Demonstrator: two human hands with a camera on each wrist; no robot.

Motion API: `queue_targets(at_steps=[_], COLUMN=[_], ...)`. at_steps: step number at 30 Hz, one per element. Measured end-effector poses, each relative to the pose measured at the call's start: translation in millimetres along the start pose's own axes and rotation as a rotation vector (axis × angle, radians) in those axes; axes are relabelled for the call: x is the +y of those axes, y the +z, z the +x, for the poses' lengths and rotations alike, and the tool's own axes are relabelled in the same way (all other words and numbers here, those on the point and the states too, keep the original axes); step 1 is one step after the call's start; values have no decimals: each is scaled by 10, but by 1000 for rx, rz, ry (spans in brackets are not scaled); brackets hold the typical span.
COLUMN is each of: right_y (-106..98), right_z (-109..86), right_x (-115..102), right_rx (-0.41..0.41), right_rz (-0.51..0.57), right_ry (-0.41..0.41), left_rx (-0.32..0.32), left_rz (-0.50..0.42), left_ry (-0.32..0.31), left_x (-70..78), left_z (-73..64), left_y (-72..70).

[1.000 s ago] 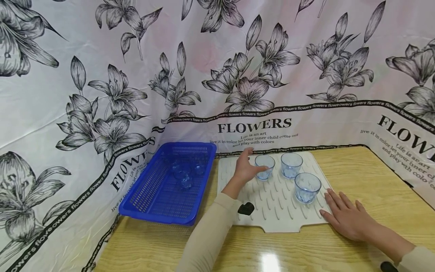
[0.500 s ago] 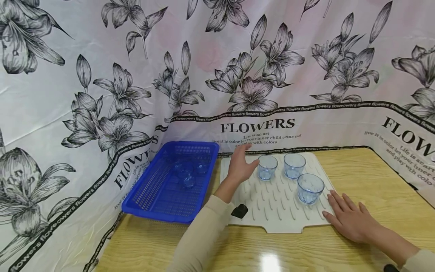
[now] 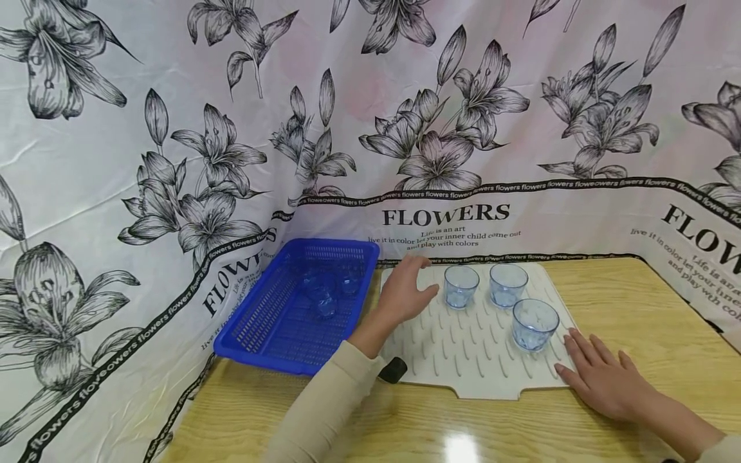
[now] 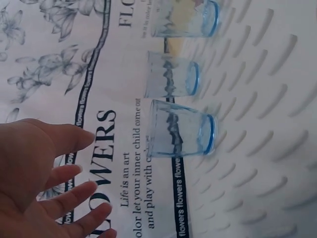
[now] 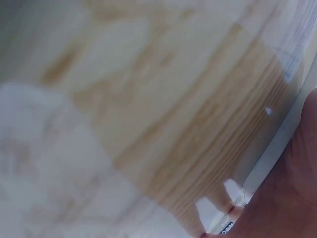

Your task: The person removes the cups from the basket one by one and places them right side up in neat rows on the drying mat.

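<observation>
Three clear blue-tinted glasses stand upright on a white ridged drying mat (image 3: 486, 373). They are the back left glass (image 3: 461, 289), the back right glass (image 3: 507, 287) and the front glass (image 3: 535, 326). My left hand (image 3: 402, 296) hovers over the mat's left part, thumb and fingers spread, just left of the back left glass and holding nothing. The left wrist view shows a gap between that hand (image 4: 54, 183) and the nearest glass (image 4: 183, 130). My right hand (image 3: 604, 379) rests flat on the table, fingertips at the mat's right edge.
Left of the mat is a blue plastic basket (image 3: 260, 362) with several glasses (image 3: 325, 302) inside. A flower-printed cloth (image 3: 324, 161) hangs behind and at both sides. The wooden table (image 3: 405, 424) runs in front of the mat.
My left hand has let go of the back left glass and drawn away to the left. The glasses keep their places on the mat. My right hand stays at the mat's edge.
</observation>
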State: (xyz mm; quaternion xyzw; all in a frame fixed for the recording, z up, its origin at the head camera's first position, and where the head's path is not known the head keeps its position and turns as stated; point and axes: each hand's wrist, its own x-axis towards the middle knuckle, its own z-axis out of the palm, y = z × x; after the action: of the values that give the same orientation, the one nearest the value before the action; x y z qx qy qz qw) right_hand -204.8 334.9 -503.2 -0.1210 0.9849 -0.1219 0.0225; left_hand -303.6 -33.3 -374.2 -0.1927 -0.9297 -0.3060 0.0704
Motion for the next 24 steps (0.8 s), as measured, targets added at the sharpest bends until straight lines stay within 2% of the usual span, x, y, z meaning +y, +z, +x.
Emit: queue_targets(at_steps=[3, 8, 12, 19, 24], right_y=[13, 5, -1, 11, 18], right_z=[-5, -1, 4, 18, 26], right_x=[-4, -2, 4, 19, 16], right_rx=[0, -4, -4, -3, -7], right_rz=[-3, -8, -7, -8, -11], right_ry=[3, 7, 6, 1, 3], left_rx=[-35, -55, -67, -77, -48], left_rz=[-12, -37, -19, -11, -32], left_ry=[21, 50, 52, 37, 22], left_x=[-32, -92, -160, -400, -576], left_z=[-84, -201, -285, -420, -548], left_y=[-101, -265, -379, -573, -724])
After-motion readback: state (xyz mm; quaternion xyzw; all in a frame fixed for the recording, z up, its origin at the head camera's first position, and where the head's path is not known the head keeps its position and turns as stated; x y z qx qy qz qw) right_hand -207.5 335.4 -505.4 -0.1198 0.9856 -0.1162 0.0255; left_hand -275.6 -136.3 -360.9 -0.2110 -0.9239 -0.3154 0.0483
